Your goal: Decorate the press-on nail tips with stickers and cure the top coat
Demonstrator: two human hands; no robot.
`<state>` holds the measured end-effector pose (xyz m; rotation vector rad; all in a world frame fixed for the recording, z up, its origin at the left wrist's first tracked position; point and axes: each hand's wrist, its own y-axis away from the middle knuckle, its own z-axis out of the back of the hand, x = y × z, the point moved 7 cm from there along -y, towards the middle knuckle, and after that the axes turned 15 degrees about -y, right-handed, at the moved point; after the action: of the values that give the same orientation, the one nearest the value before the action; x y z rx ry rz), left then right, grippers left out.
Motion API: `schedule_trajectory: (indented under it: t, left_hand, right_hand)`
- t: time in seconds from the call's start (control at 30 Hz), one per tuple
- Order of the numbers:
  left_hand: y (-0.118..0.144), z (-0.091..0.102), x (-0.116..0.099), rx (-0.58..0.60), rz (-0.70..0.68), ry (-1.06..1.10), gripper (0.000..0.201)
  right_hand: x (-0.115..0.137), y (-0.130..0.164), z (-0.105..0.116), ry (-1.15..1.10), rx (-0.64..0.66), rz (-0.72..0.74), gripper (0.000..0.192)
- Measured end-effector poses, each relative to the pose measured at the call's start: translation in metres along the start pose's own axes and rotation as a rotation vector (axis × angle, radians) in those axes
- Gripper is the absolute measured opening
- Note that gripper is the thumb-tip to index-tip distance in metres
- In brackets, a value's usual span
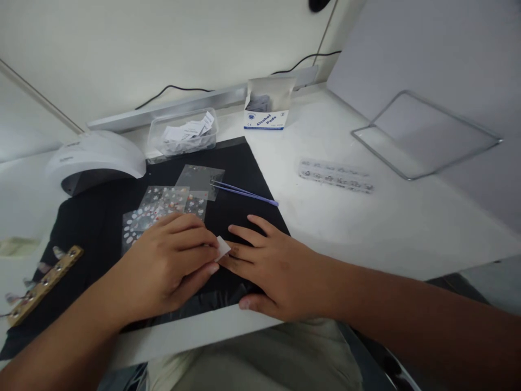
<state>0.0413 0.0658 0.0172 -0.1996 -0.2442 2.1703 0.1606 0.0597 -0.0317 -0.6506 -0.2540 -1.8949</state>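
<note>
I see the left hand [175,260] pinch the pad [222,248] between thumb and fingers, at the spread right hand's [277,263] fingertips; the right holds nothing; the pad looks light, soft; its edge seems best to hold.

Bare left hand [175,260] pinches small white square pad [223,248] right up at bare right hand [283,266], splayed palm-down over flat black mat [238,160]. I see slim purple tweezers [248,193], clear dotted plastic sheets [163,199] just beyond the grip.
</note>
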Motion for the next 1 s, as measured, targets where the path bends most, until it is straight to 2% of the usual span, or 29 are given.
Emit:
schedule_trajectory:
  t: [0.37, 0.53, 0.67, 0.87, 1.0]
  left_hand:
    - [-0.006, -0.007, 0.008, 0.033, 0.109, 0.026, 0.006]
    - [-0.006, -0.007, 0.01, -0.014, 0.163, 0.028, 0.009]
    - [-0.003, -0.001, 0.015, -0.068, 0.165, 0.067, 0.01]
    - [0.012, 0.018, 0.035, -0.148, 0.282, 0.127, 0.012]
    - [0.017, 0.021, 0.027, -0.14, 0.212, 0.044, 0.014]
  right_hand:
    - [-0.001, 0.001, 0.0, -0.011, -0.011, -0.002, 0.058]
    - [-0.001, 0.001, -0.001, -0.014, 0.004, -0.02, 0.061]
    - [-0.001, 0.001, -0.002, 0.005, -0.004, -0.004, 0.065]
    - [-0.004, 0.009, 0.003, 0.04, 0.004, -0.035, 0.063]
    - [0.004, 0.023, 0.013, 0.069, -0.084, -0.062, 0.056]
